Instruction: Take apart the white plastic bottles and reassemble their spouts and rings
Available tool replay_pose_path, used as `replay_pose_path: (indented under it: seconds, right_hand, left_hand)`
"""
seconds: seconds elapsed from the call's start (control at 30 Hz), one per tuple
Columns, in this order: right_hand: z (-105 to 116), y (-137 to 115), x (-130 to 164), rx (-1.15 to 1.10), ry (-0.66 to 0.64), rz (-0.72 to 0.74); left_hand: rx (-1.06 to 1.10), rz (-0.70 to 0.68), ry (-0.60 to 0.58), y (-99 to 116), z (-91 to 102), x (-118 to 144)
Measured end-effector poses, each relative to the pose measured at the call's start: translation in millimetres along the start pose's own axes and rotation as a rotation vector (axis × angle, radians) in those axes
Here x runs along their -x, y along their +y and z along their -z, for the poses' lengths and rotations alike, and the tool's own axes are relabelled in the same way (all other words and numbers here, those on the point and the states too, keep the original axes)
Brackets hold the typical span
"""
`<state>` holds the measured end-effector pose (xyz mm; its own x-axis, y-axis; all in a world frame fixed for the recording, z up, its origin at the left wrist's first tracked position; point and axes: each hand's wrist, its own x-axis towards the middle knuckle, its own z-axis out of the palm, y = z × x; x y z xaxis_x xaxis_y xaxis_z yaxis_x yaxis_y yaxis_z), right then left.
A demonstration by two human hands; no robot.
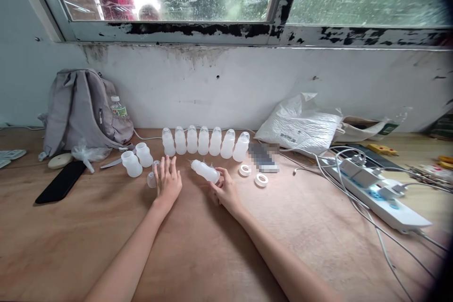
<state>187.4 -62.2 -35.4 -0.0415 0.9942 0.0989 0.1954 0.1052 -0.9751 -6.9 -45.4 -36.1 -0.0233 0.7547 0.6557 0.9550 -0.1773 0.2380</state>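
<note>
A: Checking the lying bottle [205,171] first. Which way does it point?

B: It lies on its side on the wooden surface [212,245], long axis slanting from upper left to lower right. The narrow nozzle end points up-left, and the base end sits at my right hand [223,189]. My right fingers [217,184] are grasping that base end.

A: Left hand?

B: My left hand [167,181] is flat on the surface, fingers spread and released, holding nothing. A small clear cap [152,179] sits just beside it, touching or nearly so; I cannot tell which.

A: Containers?

B: A row of seven bottles [205,141] stands upright behind the hands, all translucent white. Contents I cannot tell. Two squat bottles [137,159] stand left of the row. Two white rings [253,174] lie right of the lying bottle.

A: Rest?

B: Grey backpack [81,108] at far left with a drink bottle [118,107] in its side pocket, black phone [61,182] in front, power strip [382,196] at right.
</note>
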Motion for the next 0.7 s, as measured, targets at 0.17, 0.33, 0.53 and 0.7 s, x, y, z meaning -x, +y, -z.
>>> replay_pose_path:
  seconds: [0.17,0.33,0.53,0.7]
  right_hand:
    - [3.6,2.7,0.3,-0.137,0.142,-0.01]
    - [7.5,4.6,-4.3,-0.317,0.206,-0.032]
    - [21.4,-0.8,-6.2,-0.337,0.268,-0.04]
    - [31.0,-6.2,-6.8,-0.34,0.287,-0.061]
  left_hand:
    - [0.1,-0.016,-0.07,-8.8,-2.5,-2.1]
    - [0.374,0.046,-0.168,0.1,-6.6,3.4]
    - [0.88,0.267,-0.231,4.8,-3.9,2.8]
    - [1.053,0.275,-0.23,4.1,-6.9,1.2]
